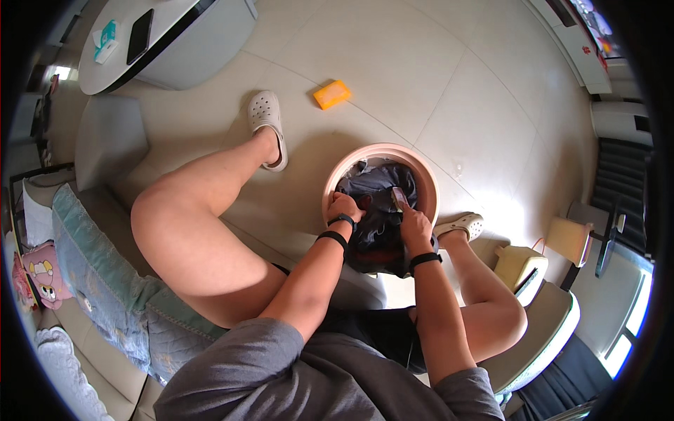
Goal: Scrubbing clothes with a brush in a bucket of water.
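Observation:
A round pink plastic basin (433, 196) stands on the tiled floor between my legs. Dark wet-looking fabric (376, 181) is bunched up inside it and hangs over the near rim. My left hand (345, 207) grips a part of this fabric at the basin's left side. In my right hand (416, 226) is the handle of a small brush (400, 199), whose head lies on the cloth; its bristles barely show. On the floor beyond the basin lies an orange bar of soap (332, 94).
A white table (116, 16) at the upper left bears a phone (140, 37) and a tissue pack (107, 42). A grey stool (110, 137) stands below it. To the left is a sofa with a quilted blue cover (100, 289); pale chairs (542, 337) stand at the right.

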